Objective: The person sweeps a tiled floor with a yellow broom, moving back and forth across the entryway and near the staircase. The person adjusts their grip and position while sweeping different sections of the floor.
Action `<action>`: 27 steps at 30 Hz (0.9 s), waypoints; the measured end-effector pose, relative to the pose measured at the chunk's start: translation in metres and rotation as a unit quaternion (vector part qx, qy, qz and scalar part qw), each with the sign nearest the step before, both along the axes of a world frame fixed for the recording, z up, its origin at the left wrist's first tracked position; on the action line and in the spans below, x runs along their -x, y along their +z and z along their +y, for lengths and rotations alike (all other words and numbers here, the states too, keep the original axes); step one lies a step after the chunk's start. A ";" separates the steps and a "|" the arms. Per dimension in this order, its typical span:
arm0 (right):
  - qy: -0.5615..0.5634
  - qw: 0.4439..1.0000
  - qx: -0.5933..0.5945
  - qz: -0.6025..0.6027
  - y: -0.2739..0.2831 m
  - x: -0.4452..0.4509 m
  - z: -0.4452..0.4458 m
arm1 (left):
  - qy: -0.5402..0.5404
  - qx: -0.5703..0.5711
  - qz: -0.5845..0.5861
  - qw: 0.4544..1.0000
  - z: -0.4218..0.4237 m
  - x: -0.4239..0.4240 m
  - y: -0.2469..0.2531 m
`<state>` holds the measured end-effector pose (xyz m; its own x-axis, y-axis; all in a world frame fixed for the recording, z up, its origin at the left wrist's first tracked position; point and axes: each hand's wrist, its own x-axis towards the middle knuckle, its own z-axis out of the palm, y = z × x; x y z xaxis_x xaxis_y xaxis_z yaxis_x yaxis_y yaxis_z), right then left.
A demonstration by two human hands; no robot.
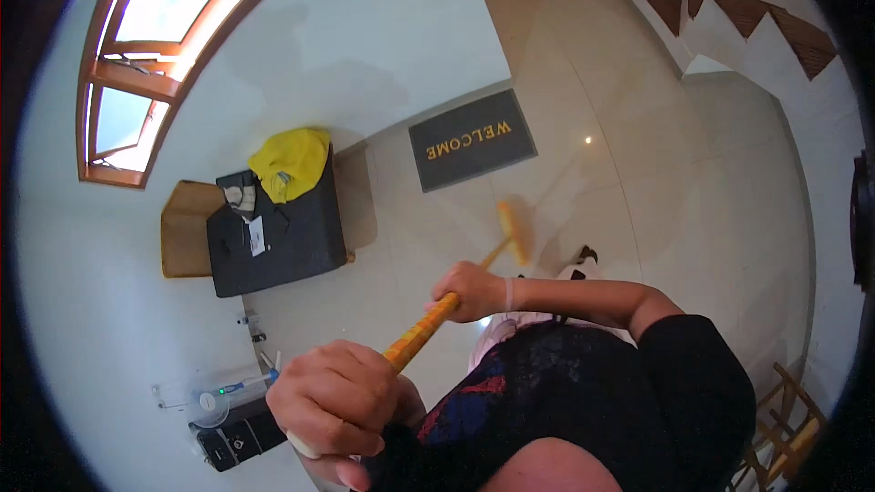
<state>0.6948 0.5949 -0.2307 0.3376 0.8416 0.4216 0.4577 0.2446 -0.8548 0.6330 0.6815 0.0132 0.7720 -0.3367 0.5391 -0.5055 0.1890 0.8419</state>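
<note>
My left hand (335, 400) is wrapped around the upper end of a long orange-yellow patterned handle (417, 335). A pale end of the handle shows below that fist. Farther down, my right hand (468, 292) grips the same handle, with a thin band on the wrist. The handle slants away to a yellow broom-like head (513, 234), which is blurred; it appears at the tiled floor (437, 239), just ahead of my feet. Blur hides whether the head has bristles or a pad.
A grey doormat (473, 141) bearing writing lies by the wall corner. To the left stands a dark-cushioned wooden seat (301, 246) with a yellow cloth (294, 160) on it. A fan (208, 406) and black case (239, 441) are lower left. Stairs (738, 20) rise at upper right.
</note>
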 end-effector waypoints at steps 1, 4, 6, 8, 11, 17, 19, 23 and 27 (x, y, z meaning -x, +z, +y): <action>0.003 0.998 -0.052 0.025 -0.003 0.014 0.019 | 0.030 -0.025 0.001 0.999 0.001 0.007 -0.001; 0.025 0.994 -0.074 0.073 -0.023 0.044 0.067 | 0.076 -0.126 0.026 0.989 0.008 0.018 -0.019; 0.024 0.990 -0.093 0.106 -0.031 0.057 0.089 | 0.083 -0.187 0.063 0.977 0.016 0.026 -0.034; 0.004 0.986 -0.122 0.115 -0.038 0.063 0.101 | 0.058 -0.183 0.038 0.981 0.026 0.031 -0.040; -0.027 0.997 -0.049 0.050 -0.052 0.057 0.090 | 0.009 -0.130 0.018 0.991 0.039 0.040 -0.045; -0.228 0.968 0.107 0.011 -0.090 0.004 0.004 | 0.081 0.130 0.054 0.987 0.056 0.033 -0.121; -0.317 0.936 0.143 -0.047 -0.096 -0.009 -0.010 | 0.215 0.144 0.071 0.963 0.046 0.029 -0.142; -0.398 0.904 0.093 -0.126 -0.070 -0.006 0.006 | 0.256 0.203 0.045 0.944 0.069 0.035 -0.136; -0.371 0.925 -0.013 -0.082 -0.018 0.006 0.049 | 0.176 0.174 -0.057 0.967 0.101 0.050 -0.087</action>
